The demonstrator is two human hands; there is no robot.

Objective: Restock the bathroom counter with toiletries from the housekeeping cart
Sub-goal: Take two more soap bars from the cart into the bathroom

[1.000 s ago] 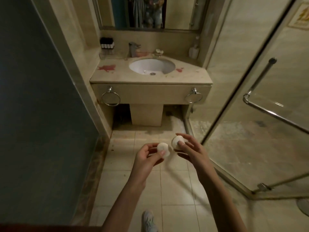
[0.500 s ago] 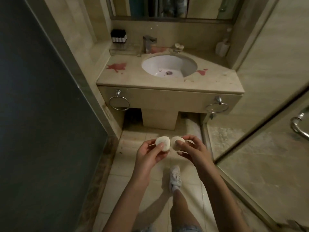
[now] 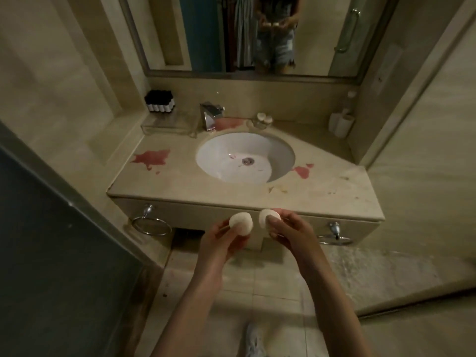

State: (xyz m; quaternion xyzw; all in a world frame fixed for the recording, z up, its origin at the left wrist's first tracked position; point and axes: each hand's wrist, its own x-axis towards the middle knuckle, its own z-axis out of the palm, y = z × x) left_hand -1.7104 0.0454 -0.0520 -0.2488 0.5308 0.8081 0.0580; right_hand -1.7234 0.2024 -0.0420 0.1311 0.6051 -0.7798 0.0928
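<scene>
Holding two soaps before the bathroom counter

The left hand (image 3: 221,243) is pinching the left soap (image 3: 241,222) and the right hand (image 3: 291,233) the right soap (image 3: 269,219), fingers curled, just short of the counter (image 3: 206,191), probably readying both for placing; behind, a small dish (image 3: 261,122) is holding pale round pieces.
</scene>
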